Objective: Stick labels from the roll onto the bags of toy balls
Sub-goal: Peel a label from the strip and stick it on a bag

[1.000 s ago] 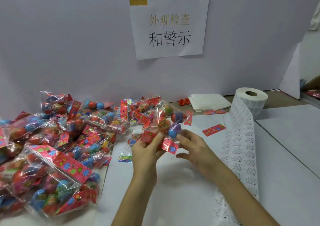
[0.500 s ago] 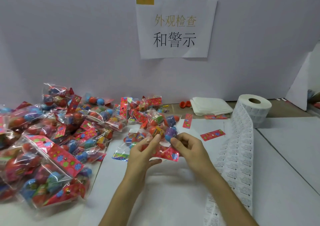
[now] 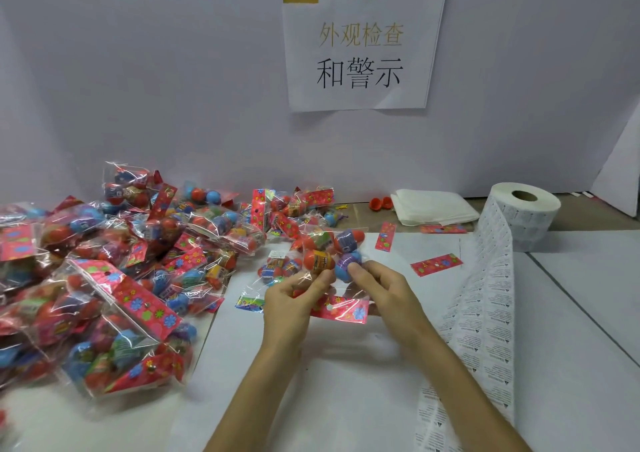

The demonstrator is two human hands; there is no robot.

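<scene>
Both hands hold one bag of balls (image 3: 330,271) above the white sheet (image 3: 346,365). Left hand (image 3: 294,299) and right hand (image 3: 384,289) each pinch it with curled fingers, likely steadying it for a label. Label roll (image 3: 523,214) stands at right, its strip (image 3: 485,313) trailing near.

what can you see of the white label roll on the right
The white paper label roll stands on end at the white table's far right, its brown cardboard core facing up. A long strip, printed with columns of small black-text labels, unwinds from it and lies along the table toward the viewer, running out of frame. Neither the left hand nor the right hand touches it.
</scene>
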